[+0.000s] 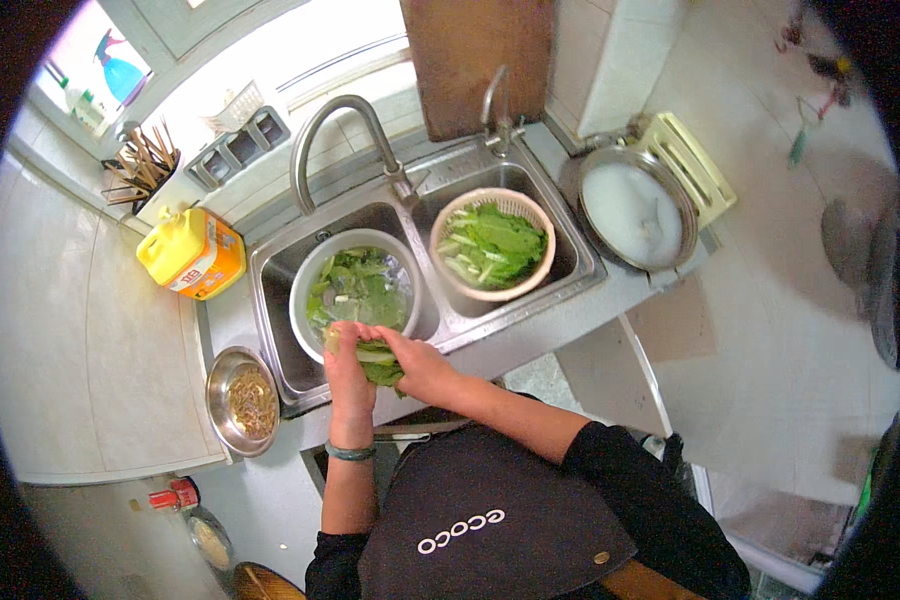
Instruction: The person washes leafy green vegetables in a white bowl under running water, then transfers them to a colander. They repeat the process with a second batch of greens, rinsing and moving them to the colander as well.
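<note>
Both hands hold leafy greens [380, 372] over the near rim of a round basin [300, 330] in the left sink bowl. My left hand [350, 367] grips their left end, and a bangle circles that wrist. My right hand [420, 367] holds the same greens from the right, its fingers close to the left ones. More green leaves [367, 285] lie in water inside the basin. In the right sink bowl, a pale plastic colander [493, 294] holds a heap of green leaves [499, 240].
Curved faucet [337, 105] stands behind the basin, a smaller tap [500, 127] behind the colander. Yellow detergent jug [195, 251] and metal bowl of shredded food [221, 427] flank the sink's left. A pan of white, cloudy contents [634, 206] sits right. A cabinet door [615, 367] stands open below.
</note>
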A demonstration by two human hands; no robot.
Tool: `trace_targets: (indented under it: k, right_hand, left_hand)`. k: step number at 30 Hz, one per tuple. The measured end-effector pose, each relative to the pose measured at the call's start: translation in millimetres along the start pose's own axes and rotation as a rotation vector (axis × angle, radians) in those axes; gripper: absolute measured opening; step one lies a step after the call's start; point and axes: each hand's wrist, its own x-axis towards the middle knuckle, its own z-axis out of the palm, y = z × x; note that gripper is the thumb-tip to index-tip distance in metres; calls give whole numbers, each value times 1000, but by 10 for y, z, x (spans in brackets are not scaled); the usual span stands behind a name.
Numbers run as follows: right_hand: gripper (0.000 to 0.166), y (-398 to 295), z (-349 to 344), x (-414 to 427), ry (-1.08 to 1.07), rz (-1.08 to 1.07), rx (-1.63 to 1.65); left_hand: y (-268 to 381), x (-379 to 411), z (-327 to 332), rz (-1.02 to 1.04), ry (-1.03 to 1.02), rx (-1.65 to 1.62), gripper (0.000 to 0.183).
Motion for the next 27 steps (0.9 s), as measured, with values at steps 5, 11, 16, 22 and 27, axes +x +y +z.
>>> trace_targets:
  k: [5,11,16,22,27]
  right_hand:
    - [61,297,-677,373,-15,67,-101]
    - [58,1124,-1811,827,249,60,-596]
    - [88,2019,-2075,975,-186,468,-1004]
    - [80,2349,-2019,1227,-392,575,-710]
    - [54,1983,-2283,1353,-120,247,-939]
  left_hand:
    - [-20,280,376,129,-71,150,52]
    - [-316,557,180,-20,70,181,55]
    - [-599,568,-75,-110,272,291,49]
    - [-678,419,-297,-160,463,343,49]
    - [-780,437,-378,-218,534,341,49]
